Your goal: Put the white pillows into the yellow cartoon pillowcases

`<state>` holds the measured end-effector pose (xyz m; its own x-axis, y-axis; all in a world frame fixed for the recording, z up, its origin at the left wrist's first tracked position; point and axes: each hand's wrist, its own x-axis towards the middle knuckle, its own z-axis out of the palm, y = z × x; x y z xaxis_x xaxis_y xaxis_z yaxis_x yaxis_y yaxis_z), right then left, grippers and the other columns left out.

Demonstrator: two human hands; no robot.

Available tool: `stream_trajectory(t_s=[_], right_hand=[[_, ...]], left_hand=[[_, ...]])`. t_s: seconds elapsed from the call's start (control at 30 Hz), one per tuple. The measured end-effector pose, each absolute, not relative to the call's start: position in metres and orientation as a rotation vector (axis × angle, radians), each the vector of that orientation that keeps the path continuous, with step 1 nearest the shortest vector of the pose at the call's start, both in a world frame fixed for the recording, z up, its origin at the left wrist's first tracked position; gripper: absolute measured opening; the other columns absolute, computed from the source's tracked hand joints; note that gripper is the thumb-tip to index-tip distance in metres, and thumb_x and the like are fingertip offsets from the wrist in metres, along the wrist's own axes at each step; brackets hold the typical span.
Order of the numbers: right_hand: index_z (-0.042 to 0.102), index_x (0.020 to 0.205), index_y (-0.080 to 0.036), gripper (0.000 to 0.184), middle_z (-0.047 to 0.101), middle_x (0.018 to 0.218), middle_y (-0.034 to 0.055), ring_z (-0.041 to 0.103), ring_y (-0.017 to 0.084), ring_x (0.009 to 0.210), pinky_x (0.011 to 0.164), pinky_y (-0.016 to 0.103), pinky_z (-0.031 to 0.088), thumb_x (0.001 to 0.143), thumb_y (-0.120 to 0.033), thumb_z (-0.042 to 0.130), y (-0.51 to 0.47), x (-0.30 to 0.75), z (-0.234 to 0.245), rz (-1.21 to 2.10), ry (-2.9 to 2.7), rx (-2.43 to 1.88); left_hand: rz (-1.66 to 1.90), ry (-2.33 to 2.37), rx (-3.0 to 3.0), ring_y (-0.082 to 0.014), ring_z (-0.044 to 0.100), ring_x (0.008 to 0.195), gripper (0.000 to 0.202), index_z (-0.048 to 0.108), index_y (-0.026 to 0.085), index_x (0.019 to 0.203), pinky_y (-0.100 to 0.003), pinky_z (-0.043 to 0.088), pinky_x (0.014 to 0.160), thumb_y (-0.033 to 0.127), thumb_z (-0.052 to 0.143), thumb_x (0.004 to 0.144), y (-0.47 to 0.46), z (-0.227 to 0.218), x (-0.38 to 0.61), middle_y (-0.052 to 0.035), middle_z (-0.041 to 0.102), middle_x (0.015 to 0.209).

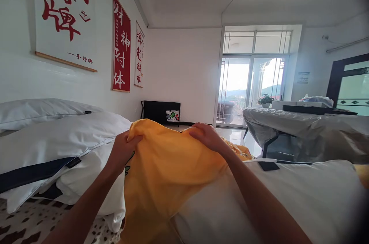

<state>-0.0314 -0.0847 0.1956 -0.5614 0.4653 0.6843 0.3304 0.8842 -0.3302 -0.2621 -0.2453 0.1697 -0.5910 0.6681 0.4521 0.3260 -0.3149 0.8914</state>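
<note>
A yellow cloth [167, 174] hangs in front of me, held up by its top edge over the bed. My left hand [122, 151] is closed on the cloth's upper left corner. My right hand [206, 136] is closed on the upper right part of the same edge. A bit of green print shows on the cloth just under my left hand. The cloth drapes down over a white duvet [302, 194].
White pillows [57, 128] with a dark stripe lie at the left against the wall. A patterned sheet [25, 224] shows at the lower left. A covered table [305, 128] stands at the right. A black rack [160, 111] stands by the far wall, a glass balcony door [250, 90] beyond.
</note>
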Motion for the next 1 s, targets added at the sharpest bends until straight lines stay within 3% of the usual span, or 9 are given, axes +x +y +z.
stream_trajectory(t_s=[0.27, 0.33, 0.47, 0.53, 0.67, 0.87, 1.0], right_hand=[[0.064, 0.108, -0.024, 0.037, 0.067, 0.103, 0.0013, 0.058, 0.017, 0.095, 0.081, 0.029, 0.041, 0.073, -0.038, 0.067, -0.116, -0.068, 0.217, 0.272, -2.402, -0.456], [0.065, 0.103, -0.024, 0.035, 0.067, 0.096, 0.0001, 0.058, 0.017, 0.090, 0.077, 0.027, 0.041, 0.071, -0.037, 0.068, -0.122, -0.076, 0.222, 0.257, -2.485, -0.436], [0.062, 0.067, -0.020, 0.005, 0.058, 0.062, -0.0022, 0.052, 0.013, 0.066, 0.061, 0.024, 0.035, 0.070, -0.024, 0.062, -0.124, -0.096, 0.219, 0.070, -2.693, -0.463], [0.056, 0.058, -0.019, 0.011, 0.054, 0.057, -0.0017, 0.049, 0.012, 0.061, 0.057, 0.024, 0.031, 0.069, -0.018, 0.056, -0.122, -0.109, 0.210, -0.030, -2.731, -0.491], [0.058, 0.068, -0.020, 0.004, 0.060, 0.067, 0.0002, 0.052, 0.014, 0.064, 0.054, 0.024, 0.027, 0.067, -0.019, 0.054, -0.122, -0.127, 0.195, -0.038, -2.709, -0.549], [0.058, 0.092, -0.020, 0.018, 0.064, 0.076, 0.0049, 0.058, 0.018, 0.068, 0.053, 0.025, 0.027, 0.076, -0.020, 0.049, -0.118, -0.120, 0.206, -0.351, -2.483, -0.811], [0.061, 0.083, -0.017, 0.016, 0.066, 0.075, 0.0098, 0.062, 0.022, 0.075, 0.061, 0.027, 0.032, 0.074, -0.011, 0.050, -0.107, -0.107, 0.215, -0.652, -2.490, -0.969]], left_hand=[[1.833, 1.717, 1.324, -0.0199, 0.061, 0.067, 0.037, 0.066, 0.013, 0.076, -0.027, 0.047, 0.055, 0.041, 0.079, 0.054, -0.255, 0.181, -0.266, -0.0042, 0.068, 0.074], [1.846, 1.680, 1.330, -0.0206, 0.062, 0.067, 0.039, 0.067, 0.013, 0.080, -0.028, 0.048, 0.055, 0.039, 0.079, 0.054, -0.256, 0.183, -0.266, -0.0043, 0.068, 0.075], [1.943, 1.593, 1.438, -0.0157, 0.057, 0.065, 0.036, 0.063, 0.016, 0.086, -0.025, 0.045, 0.056, 0.039, 0.076, 0.060, -0.252, 0.179, -0.266, -0.0001, 0.063, 0.074], [2.004, 1.665, 1.553, -0.0120, 0.051, 0.061, 0.028, 0.059, 0.018, 0.080, -0.022, 0.040, 0.055, 0.040, 0.071, 0.066, -0.249, 0.176, -0.266, 0.0036, 0.057, 0.067], [2.050, 1.880, 1.760, -0.0126, 0.050, 0.066, 0.020, 0.058, 0.020, 0.082, -0.021, 0.038, 0.061, 0.040, 0.059, 0.076, -0.241, 0.170, -0.263, 0.0037, 0.057, 0.071], [2.115, 2.011, 1.681, -0.0130, 0.048, 0.065, 0.018, 0.058, 0.024, 0.091, -0.022, 0.036, 0.060, 0.038, 0.050, 0.083, -0.231, 0.160, -0.261, 0.0046, 0.055, 0.070], [2.057, 1.931, 1.701, -0.0130, 0.047, 0.066, 0.025, 0.058, 0.022, 0.086, -0.022, 0.036, 0.059, 0.046, 0.047, 0.085, -0.223, 0.160, -0.262, 0.0036, 0.055, 0.071]])
